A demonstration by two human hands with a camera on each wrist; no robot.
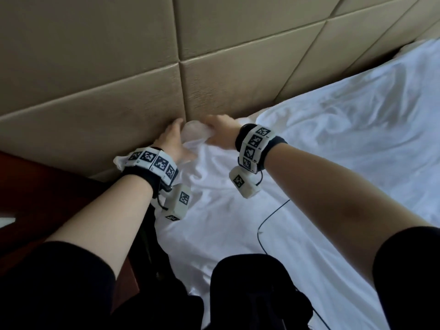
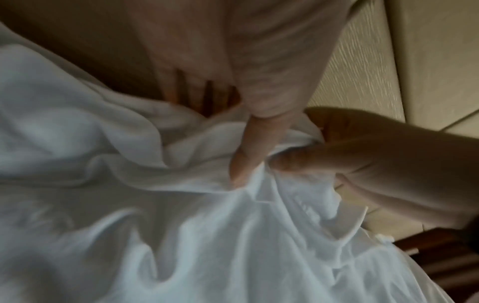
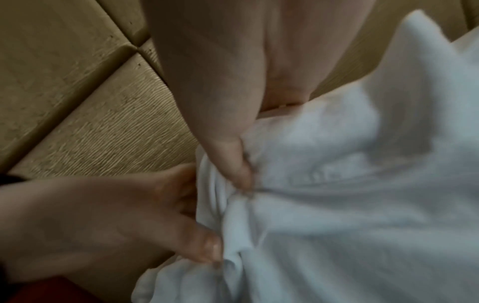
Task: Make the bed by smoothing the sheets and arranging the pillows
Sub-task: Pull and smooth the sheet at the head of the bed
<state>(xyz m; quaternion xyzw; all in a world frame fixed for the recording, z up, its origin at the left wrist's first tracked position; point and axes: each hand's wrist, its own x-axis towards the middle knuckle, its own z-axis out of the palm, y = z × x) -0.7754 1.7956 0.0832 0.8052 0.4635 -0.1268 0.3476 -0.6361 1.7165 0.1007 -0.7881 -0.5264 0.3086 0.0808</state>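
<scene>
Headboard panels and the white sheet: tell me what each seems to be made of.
Headboard panels: tan padded upholstery, probably textured faux leather or vinyl; fine ribbed grain, soft seams, slight sheen.
White sheet: thin woven fabric, likely cotton, matte; it wrinkles and bunches where both hands grip it.

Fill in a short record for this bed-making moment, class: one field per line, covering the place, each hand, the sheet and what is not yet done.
Place: corner of the bed by the padded headboard
Left hand: grips the bunched corner of the white sheet
Right hand: grips the same bunch, close beside the left hand
Sheet state: wrinkled across the mattress
Beside the bed: dark red-brown furniture
Pillows: none in view
Not yet done: smoothing the sheet
</scene>
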